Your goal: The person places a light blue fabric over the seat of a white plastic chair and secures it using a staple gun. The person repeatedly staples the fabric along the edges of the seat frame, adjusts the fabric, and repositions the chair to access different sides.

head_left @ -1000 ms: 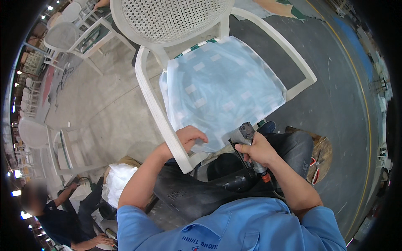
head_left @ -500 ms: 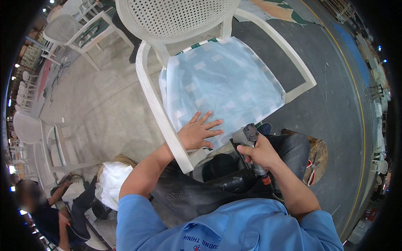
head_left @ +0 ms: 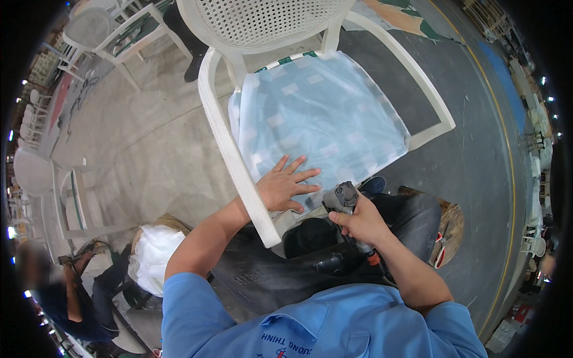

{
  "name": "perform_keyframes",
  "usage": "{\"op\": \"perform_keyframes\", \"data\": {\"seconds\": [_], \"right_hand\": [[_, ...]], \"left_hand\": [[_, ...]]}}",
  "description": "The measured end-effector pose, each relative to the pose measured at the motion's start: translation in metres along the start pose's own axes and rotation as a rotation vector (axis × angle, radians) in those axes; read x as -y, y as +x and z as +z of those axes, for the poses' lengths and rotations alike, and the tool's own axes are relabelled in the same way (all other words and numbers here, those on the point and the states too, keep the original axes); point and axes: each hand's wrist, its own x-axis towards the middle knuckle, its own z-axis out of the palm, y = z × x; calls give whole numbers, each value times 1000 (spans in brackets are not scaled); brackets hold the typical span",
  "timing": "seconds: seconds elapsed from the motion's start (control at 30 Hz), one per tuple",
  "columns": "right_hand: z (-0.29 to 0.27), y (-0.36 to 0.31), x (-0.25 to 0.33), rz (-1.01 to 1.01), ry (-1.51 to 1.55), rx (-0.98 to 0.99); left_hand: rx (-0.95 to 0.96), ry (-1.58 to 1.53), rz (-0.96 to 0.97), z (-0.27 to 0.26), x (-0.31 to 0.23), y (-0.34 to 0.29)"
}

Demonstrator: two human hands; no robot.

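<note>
In front of me stands a white armchair frame (head_left: 233, 143) with a perforated cane back (head_left: 262, 24). A light blue fabric sheet (head_left: 322, 119) with pale squares covers its seat. My left hand (head_left: 283, 186) lies flat on the near left part of the fabric, fingers spread. My right hand (head_left: 364, 221) is closed round the handle of a grey and black pneumatic staple gun (head_left: 343, 197). The gun's nose is at the near edge of the seat; whether it touches the fabric I cannot tell. An orange fitting (head_left: 373, 259) shows at the gun's lower end.
Red-handled scissors (head_left: 440, 250) lie on a round wooden stool top (head_left: 452, 230) to my right. At my left is a bundle of white material (head_left: 158, 256). Another person (head_left: 77, 292) sits at the lower left. More chair frames (head_left: 113, 42) stand at the far left.
The staple gun in my right hand has shifted left along the seat's near edge. My left hand stays pressed on the fabric. The view has shifted slightly.
</note>
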Motion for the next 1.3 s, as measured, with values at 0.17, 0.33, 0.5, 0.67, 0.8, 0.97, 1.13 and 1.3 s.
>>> {"op": "perform_keyframes", "data": {"seconds": [0.17,0.33,0.5,0.67,0.8,0.97,1.13,1.3], "right_hand": [[4,-2,-3,-30,-19,-20],[4,-6,4,-42,22,-18],[9,-8,8,-57,20,-19],[12,2,-13,-126,53,-9],[11,5,-16,-159,-30,-26],[13,-6,2,-59,-3,28],[21,-10,1,-30,23,56],[28,-8,2,-54,2,70]], "left_hand": [[-2,9,-3,0,0,0],[-13,26,-2,0,-1,0],[-10,16,-7,0,-2,-1],[28,38,-28,-2,-4,1],[15,40,-9,-4,-4,1],[-1,38,-22,-1,-1,-1],[16,30,-24,-3,-5,1],[22,25,-42,-5,-7,0]]}}
